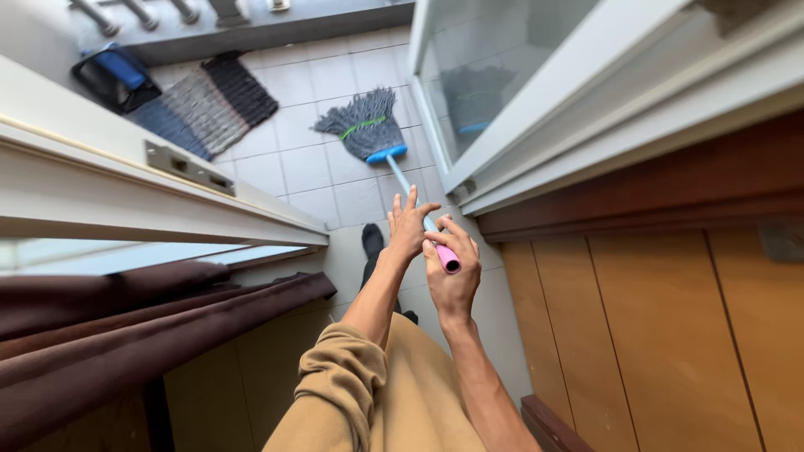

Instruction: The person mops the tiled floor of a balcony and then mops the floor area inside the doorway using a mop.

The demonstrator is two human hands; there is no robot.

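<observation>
Where the pink end of the mop handle rises toward the camera, it is clamped in the right hand; the left hand is laid just below on the handle, fingers spread and not closed. Beyond the hands, the grey string mop head rests on the white tiled floor. Left of the mop head, a striped mat is recorded; right of it, a glass door. Handle judged stiff and light, strings soft; best gripped at the handle's upper end.

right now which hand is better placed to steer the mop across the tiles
Likely the right hand: it is wrapped around the pink-tipped pale blue mop handle, while the left hand has open fingers.
</observation>
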